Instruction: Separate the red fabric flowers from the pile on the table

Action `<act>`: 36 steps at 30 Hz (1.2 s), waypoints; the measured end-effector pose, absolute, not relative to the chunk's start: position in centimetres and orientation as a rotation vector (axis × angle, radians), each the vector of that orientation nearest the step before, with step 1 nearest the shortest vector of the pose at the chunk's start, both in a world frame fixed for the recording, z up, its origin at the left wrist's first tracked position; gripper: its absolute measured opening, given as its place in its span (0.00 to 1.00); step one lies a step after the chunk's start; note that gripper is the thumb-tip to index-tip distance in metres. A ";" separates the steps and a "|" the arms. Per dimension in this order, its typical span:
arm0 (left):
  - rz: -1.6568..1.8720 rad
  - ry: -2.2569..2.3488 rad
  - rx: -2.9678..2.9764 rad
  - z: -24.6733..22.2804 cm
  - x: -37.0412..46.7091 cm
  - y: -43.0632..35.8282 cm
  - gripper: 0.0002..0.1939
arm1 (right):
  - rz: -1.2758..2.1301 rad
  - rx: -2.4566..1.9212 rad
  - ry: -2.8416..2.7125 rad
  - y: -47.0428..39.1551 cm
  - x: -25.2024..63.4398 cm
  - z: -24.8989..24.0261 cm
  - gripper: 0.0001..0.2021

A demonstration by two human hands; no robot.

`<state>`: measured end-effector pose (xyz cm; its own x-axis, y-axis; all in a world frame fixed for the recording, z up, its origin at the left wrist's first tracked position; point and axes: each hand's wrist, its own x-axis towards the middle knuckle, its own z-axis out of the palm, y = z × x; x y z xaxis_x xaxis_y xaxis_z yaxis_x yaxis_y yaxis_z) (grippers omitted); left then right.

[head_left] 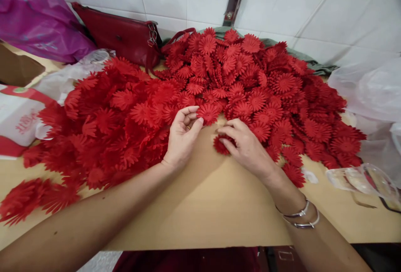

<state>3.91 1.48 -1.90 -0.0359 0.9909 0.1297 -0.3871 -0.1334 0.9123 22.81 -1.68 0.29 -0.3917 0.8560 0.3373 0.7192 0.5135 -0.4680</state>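
Observation:
Near the middle of the table, my left hand (pixel 183 134) pinches the edge of a red flower-shaped piece (pixel 208 113) between thumb and fingers. My right hand (pixel 242 144), its fingers curled, has its thumb and fingertips on a darker red flower piece (pixel 221 145) just above the tabletop. A loose heap of red flower pieces (pixel 106 119) lies beside my left hand. Behind and to the right of my hands rises a larger pile of similar pieces (pixel 238 71), some of them stacked together.
A dark red handbag (pixel 115 34) leans against the tiled wall, beside a purple bag (pixel 40 17) at the back left. Clear plastic bags (pixel 372 88) sit at the right. The wooden table (pixel 200 209) has its front edge near me.

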 end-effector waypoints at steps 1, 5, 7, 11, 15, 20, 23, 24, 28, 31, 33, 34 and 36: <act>1.465 0.838 0.998 -1.8 3.9 1.4 0.17 | 0.313 -1.288 -2.165 -1.5 23.0 0.3 0.10; 1.406 0.772 0.996 -1.2 4.1 1.1 0.18 | 0.366 -1.282 -1.884 -1.5 23.1 1.1 0.06; 1.375 0.755 0.973 -1.0 4.1 1.1 0.19 | 0.396 -1.295 -1.715 -1.8 22.7 1.6 0.07; 1.309 0.724 0.954 -0.8 4.1 1.0 0.22 | 0.497 -1.252 -1.559 -2.4 21.8 1.9 0.11; 1.230 0.683 0.974 -0.6 4.0 0.9 0.22 | 0.352 -1.186 -1.665 -2.7 21.3 1.6 0.23; 1.193 0.660 0.977 -0.5 3.9 0.8 0.20 | 0.275 -1.224 -1.744 -3.0 21.1 2.1 0.09; 1.184 0.647 0.985 -0.5 3.9 0.8 0.21 | 0.431 -1.210 -1.680 -2.8 21.2 1.9 0.06; 1.180 0.648 0.989 -0.5 4.0 0.8 0.22 | 0.475 -1.200 -1.656 -2.7 21.3 1.7 0.05; 1.162 0.658 0.968 -0.5 4.1 0.7 0.26 | 0.565 -1.183 -1.590 -2.4 21.6 1.3 0.02; 1.168 0.664 0.951 -0.5 4.3 0.7 0.24 | 0.565 -1.187 -1.576 -2.4 21.6 1.6 0.02; 1.177 0.667 0.963 -0.5 4.3 0.7 0.22 | 0.576 -1.185 -1.565 -2.5 21.6 1.8 0.03; 1.177 0.666 0.974 -0.5 4.3 0.7 0.21 | 0.594 -1.179 -1.555 -2.5 21.5 1.8 0.04; 1.174 0.659 0.994 -0.5 4.4 0.8 0.19 | 0.654 -1.154 -1.528 -2.4 21.6 1.6 0.05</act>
